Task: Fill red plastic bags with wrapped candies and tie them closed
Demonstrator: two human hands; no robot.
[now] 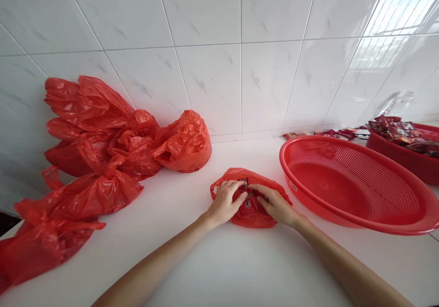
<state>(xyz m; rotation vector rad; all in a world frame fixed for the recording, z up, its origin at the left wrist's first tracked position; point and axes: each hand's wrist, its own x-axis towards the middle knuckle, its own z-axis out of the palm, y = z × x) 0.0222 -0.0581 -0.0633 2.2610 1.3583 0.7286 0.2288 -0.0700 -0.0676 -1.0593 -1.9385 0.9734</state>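
Observation:
A red plastic bag point(255, 221) lies with its mouth open on the white table in front of me. Inside it are small dark-red snack packets point(249, 204) with printed lettering. My left hand point(226, 201) reaches into the bag from the left, its fingers curled and thumb bent against a packet. From the opposite side my right hand point(272, 203) does likewise, its fingertips close to those of the left. Both hands are closed around packets near the middle of the bag. The fingertips are partly hidden by the packets and the bag's folds.
Several tied red plastic bags point(125, 147) are heaped on the left against the tiled wall point(206, 83). A large red perforated basket point(329, 206) stands close to my right hand. Behind it, another red basket point(394, 154) holds many packets, and loose packets point(343, 134) lie along the wall.

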